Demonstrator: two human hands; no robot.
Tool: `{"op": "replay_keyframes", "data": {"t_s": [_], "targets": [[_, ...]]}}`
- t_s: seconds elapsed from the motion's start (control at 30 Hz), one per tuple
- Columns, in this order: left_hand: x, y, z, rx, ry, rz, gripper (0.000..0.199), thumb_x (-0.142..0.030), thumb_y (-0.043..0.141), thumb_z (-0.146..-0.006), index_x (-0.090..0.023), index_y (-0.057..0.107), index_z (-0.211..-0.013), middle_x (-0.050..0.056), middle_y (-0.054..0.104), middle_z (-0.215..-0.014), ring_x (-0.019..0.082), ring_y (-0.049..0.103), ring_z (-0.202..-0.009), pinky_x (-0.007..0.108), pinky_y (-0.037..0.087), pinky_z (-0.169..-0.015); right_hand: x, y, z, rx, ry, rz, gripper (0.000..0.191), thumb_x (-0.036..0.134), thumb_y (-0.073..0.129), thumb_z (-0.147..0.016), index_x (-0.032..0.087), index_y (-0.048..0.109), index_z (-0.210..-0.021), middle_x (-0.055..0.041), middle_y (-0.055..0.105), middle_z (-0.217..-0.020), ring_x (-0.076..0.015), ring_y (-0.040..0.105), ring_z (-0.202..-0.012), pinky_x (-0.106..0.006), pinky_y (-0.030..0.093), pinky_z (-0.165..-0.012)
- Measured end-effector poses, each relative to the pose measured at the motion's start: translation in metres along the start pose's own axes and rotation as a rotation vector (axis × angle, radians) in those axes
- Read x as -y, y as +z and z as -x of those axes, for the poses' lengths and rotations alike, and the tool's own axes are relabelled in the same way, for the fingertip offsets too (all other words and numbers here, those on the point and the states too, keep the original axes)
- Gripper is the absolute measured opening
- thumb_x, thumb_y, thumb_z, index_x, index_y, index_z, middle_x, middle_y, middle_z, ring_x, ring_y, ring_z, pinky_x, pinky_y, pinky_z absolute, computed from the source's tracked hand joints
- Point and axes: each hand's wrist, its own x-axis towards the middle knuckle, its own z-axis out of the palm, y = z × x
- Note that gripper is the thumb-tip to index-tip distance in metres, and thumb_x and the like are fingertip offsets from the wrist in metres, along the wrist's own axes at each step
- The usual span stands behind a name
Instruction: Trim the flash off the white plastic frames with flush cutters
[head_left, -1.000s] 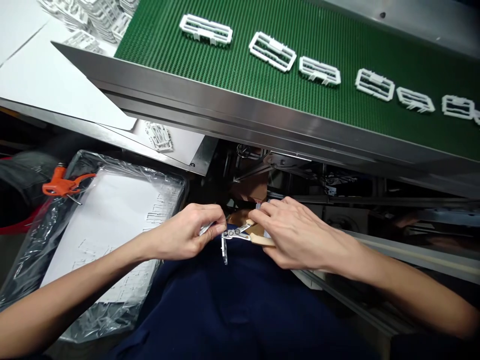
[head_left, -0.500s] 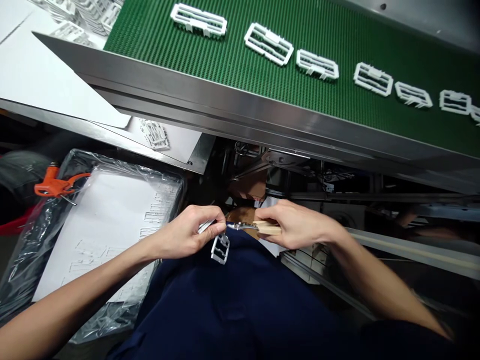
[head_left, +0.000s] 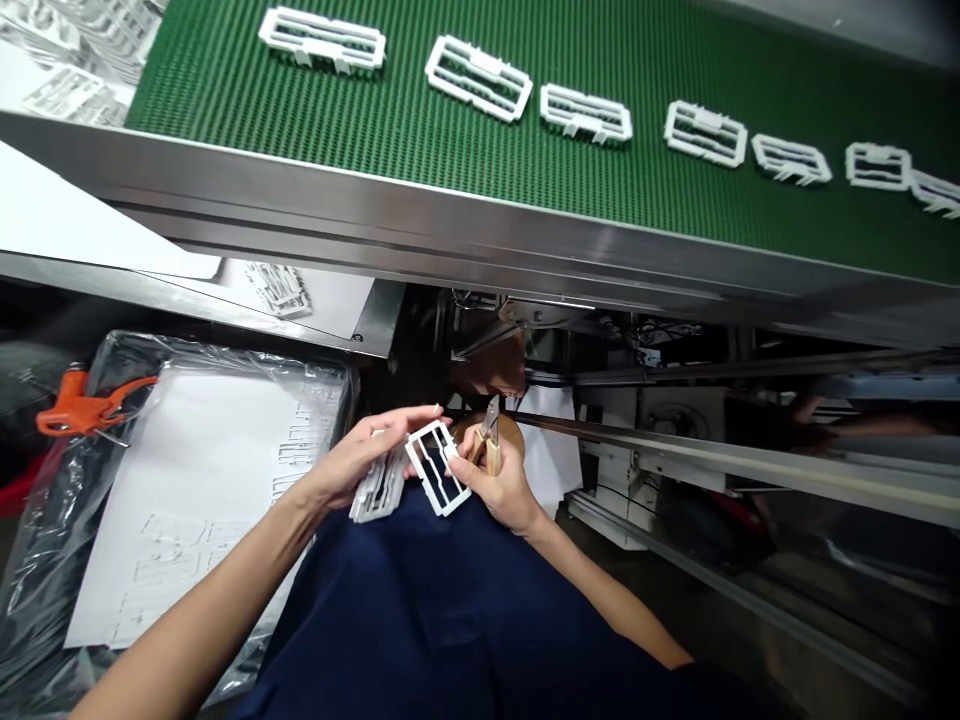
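Observation:
A small stack of white plastic frames (head_left: 379, 488) is gripped in my left hand (head_left: 346, 462), its fingers extended over the top of the stack. Just to the right, one single white plastic frame (head_left: 422, 476) is tilted in front of my dark blue clothing. The thumb of my right hand (head_left: 512, 492) pinches that frame's right edge. The same hand holds side cutters (head_left: 491, 415) with pale handles, blades pointing up and away from the frame. My left fingertips are close to the frame's upper edge; whether they touch it I cannot tell.
Several white frames lie on a green conveyor belt (head_left: 405, 140) behind a metal rail (head_left: 450, 215). At left are an orange-handled tool (head_left: 82, 405) and a plastic-lined bin (head_left: 345, 400) holding a paper sheet (head_left: 217, 450). More frames (head_left: 279, 288) rest on the ledge.
My right hand has turned the cutters upward and now also pinches a single frame. My left hand has rotated, showing its stack. The view has shifted slightly right.

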Motion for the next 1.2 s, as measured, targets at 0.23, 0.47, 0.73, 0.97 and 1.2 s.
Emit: {"op": "replay_keyframes", "data": {"t_s": [0.23,0.47,0.73,0.97,1.2], "targets": [[0.004,0.014,0.004,0.067,0.053,0.304,0.050,-0.046,0.068,-0.077,-0.014,0.063,-0.114,0.013,0.066,-0.101,0.016,0.060,-0.067,0.024,0.050,-0.062,0.018,0.002,0.002,0.008,-0.037,0.252,0.024,0.038,0.061,-0.080,0.019,0.050,-0.089,-0.0001,0.056,-0.080,-0.0118,0.055,-0.068,-0.025,0.045,-0.066],[0.006,0.010,0.011,0.035,0.003,0.255,0.055,-0.054,0.065,-0.077,-0.012,0.065,-0.112,0.014,0.069,-0.093,0.015,0.060,-0.061,0.019,0.049,-0.051,0.067,-0.041,-0.004,0.134,-0.310,1.160,0.023,0.026,0.056,-0.080,0.019,0.056,-0.102,-0.0039,0.060,-0.088,-0.0167,0.054,-0.082,-0.029,0.039,-0.078],[0.007,0.009,0.017,0.115,0.009,0.186,0.062,-0.055,0.068,-0.073,-0.013,0.061,-0.118,0.017,0.067,-0.097,0.015,0.059,-0.060,0.020,0.048,-0.049,0.081,-0.047,-0.010,0.319,-0.345,1.405,0.027,0.030,0.056,-0.079,0.019,0.057,-0.104,-0.0036,0.059,-0.085,-0.0166,0.052,-0.078,-0.028,0.035,-0.075],[0.008,0.007,0.018,0.133,0.001,0.154,0.063,-0.055,0.070,-0.071,-0.011,0.063,-0.116,0.019,0.068,-0.095,0.017,0.060,-0.061,0.021,0.047,-0.051,0.083,-0.047,-0.012,0.379,-0.383,1.440,0.018,0.030,0.054,-0.081,0.019,0.058,-0.094,-0.0022,0.057,-0.077,-0.0151,0.051,-0.072,-0.026,0.032,-0.068],[0.008,0.007,0.018,0.166,-0.012,0.187,0.060,-0.052,0.073,-0.070,-0.011,0.064,-0.114,0.018,0.069,-0.093,0.016,0.061,-0.061,0.019,0.046,-0.050,0.086,-0.048,-0.011,0.383,-0.357,1.371,0.008,0.024,0.051,-0.080,0.020,0.058,-0.082,0.0009,0.053,-0.068,-0.0107,0.044,-0.059,-0.024,0.026,-0.059]]}}
